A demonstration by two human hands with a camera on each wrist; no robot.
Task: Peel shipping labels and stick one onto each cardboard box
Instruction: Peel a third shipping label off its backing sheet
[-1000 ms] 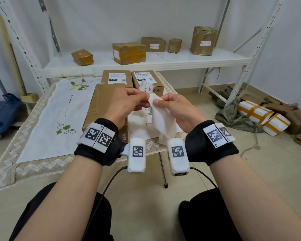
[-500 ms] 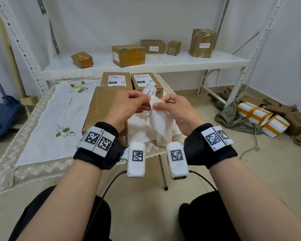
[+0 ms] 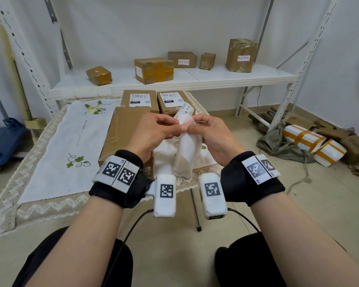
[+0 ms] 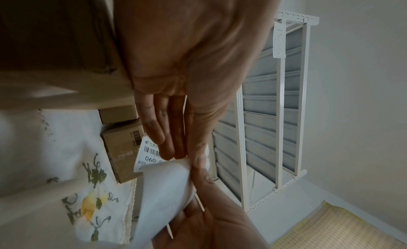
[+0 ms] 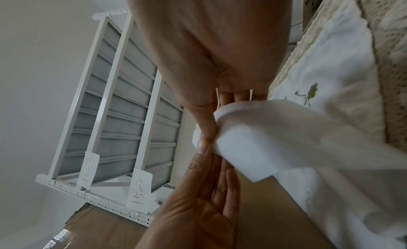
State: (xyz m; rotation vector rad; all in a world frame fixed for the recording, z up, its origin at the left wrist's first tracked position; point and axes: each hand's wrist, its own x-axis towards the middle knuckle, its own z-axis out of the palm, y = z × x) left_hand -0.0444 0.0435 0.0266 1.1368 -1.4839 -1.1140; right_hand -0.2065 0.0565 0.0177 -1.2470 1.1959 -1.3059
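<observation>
A white shipping label (image 3: 184,109) with a barcode (image 4: 149,153) sticks up between my hands, above the table. My left hand (image 3: 177,126) pinches it between thumb and fingers. My right hand (image 3: 193,126) pinches the top of the white backing sheet (image 3: 188,150), which hangs curled below (image 5: 275,139). The fingertips of both hands meet. Under my left hand lies a large plain cardboard box (image 3: 120,129). Behind it stand two smaller boxes (image 3: 140,100) (image 3: 172,100), each with a label on top.
The boxes rest on a table with an embroidered white cloth (image 3: 71,141). A white shelf (image 3: 216,77) behind holds several taped boxes. White parcels and cardboard scraps (image 3: 311,141) lie on the floor at right. A blue cart (image 3: 2,139) stands at left.
My hands have drawn closer until their fingertips meet. The label now stands higher above them, and the backing sheet hangs more curled underneath.
</observation>
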